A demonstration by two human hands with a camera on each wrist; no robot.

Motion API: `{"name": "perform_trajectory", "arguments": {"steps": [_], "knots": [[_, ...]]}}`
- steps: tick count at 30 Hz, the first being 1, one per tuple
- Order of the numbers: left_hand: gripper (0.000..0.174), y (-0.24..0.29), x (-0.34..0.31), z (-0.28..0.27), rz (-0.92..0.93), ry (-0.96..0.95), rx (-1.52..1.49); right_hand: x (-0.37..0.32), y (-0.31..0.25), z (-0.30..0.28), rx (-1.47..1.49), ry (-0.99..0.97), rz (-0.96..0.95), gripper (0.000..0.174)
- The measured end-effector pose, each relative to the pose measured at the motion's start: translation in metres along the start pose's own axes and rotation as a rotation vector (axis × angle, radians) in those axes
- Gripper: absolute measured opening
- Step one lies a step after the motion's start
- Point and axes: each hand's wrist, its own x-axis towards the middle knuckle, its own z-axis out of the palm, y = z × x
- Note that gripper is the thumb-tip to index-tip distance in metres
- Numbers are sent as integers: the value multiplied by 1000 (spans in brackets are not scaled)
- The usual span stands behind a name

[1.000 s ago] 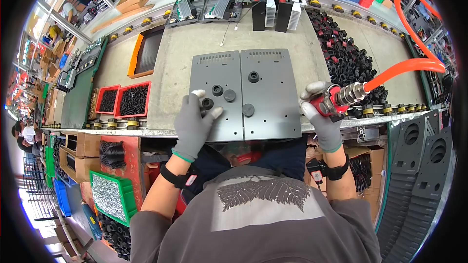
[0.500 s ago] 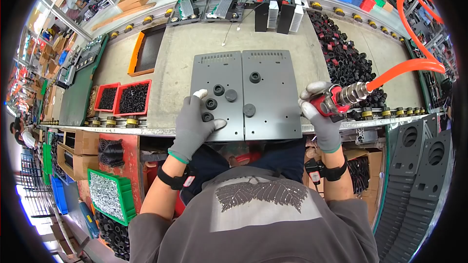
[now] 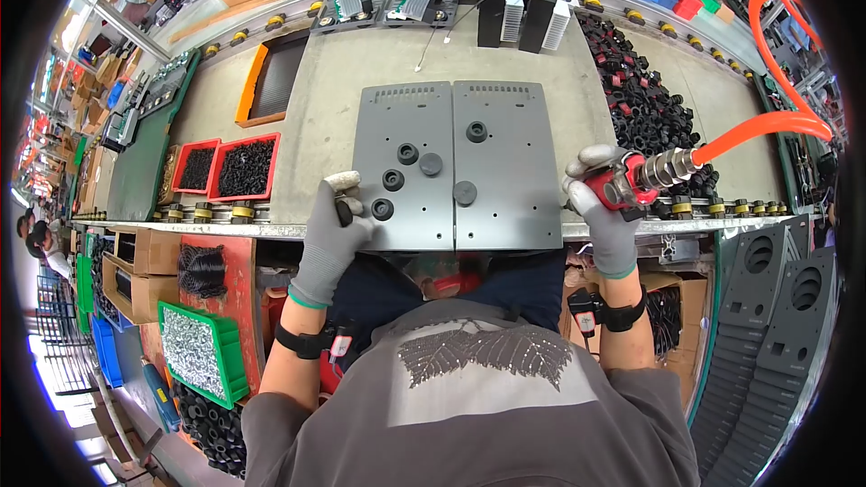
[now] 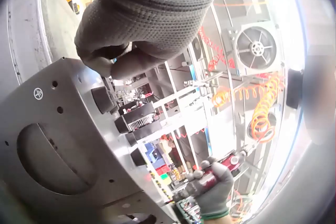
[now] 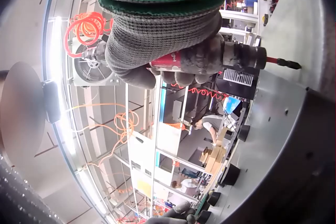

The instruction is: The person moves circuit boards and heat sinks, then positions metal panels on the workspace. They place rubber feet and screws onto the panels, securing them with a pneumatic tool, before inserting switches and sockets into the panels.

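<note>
Two grey metal panels [image 3: 505, 162] lie side by side at the table's front edge. Several black rubber feet [image 3: 408, 154] stand on them, most on the left panel. My gloved left hand [image 3: 332, 239] is at the left panel's front left corner, with a black rubber foot [image 3: 345, 213] between thumb and fingers, mostly hidden by the glove. My gloved right hand [image 3: 606, 216] grips a red air screwdriver [image 3: 622, 185] just right of the right panel. An orange coiled hose [image 3: 758, 133] runs from its tail. In the right wrist view its dark bit [image 5: 286, 64] points out over the table.
Two red bins [image 3: 248, 169] of small black parts stand left of the panels. To the right lies a heap of black and red parts [image 3: 645, 95]. Circuit boards [image 3: 419, 2] and black heatsink units [image 3: 523, 9] are at the back. A green bin [image 3: 230, 356] sits lower left.
My left hand has drawn back leftward off the panel, uncovering a rubber foot near its front left. Its fingers have curled in around a black foot. The right hand keeps its grip on the screwdriver.
</note>
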Motion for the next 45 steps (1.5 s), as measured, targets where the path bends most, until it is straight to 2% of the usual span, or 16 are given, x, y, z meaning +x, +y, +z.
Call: {"name": "perform_trajectory", "arguments": {"steps": [1,6,8,10,12,14,18,24,26,29,32,34,35,39,43,45], "knots": [[51,-1,0,-3,-33,6,-178,0,0,0,-30,-6,-21,39],[30,11,-5,-3,-64,162,-263,-3,1,-2,-56,-19,-14,41],[23,19,-7,-10,-178,27,-106,-4,2,-2,2,29,3,42],[21,35,-12,6,-96,-22,56,-6,4,-6,-5,28,23,42],[36,33,-11,22,342,-55,437,-5,5,-7,-29,27,-13,42],[44,33,-11,39,425,-87,687,-5,3,-6,-10,43,10,42],[51,41,-5,65,286,-238,847,-4,1,-7,-23,66,28,43],[57,38,-8,50,310,-160,402,-7,4,-8,38,24,12,43],[56,48,-21,15,306,53,477,-7,4,-9,7,27,7,43],[52,65,-50,-61,114,335,636,-5,1,-10,5,56,25,41],[43,31,-87,-189,183,645,679,-3,1,-14,79,82,101,41],[39,47,-142,-265,62,726,943,0,0,-14,50,76,103,38],[38,59,-168,-287,-111,840,872,1,0,-14,41,85,128,37],[37,52,-293,-399,-403,1021,860,-3,2,-18,15,68,204,38],[40,57,-368,-379,-760,1055,827,4,32,-42,-139,-21,249,42],[34,53,-385,-352,-883,1058,765,5,2,-17,-56,-114,98,47]]}}
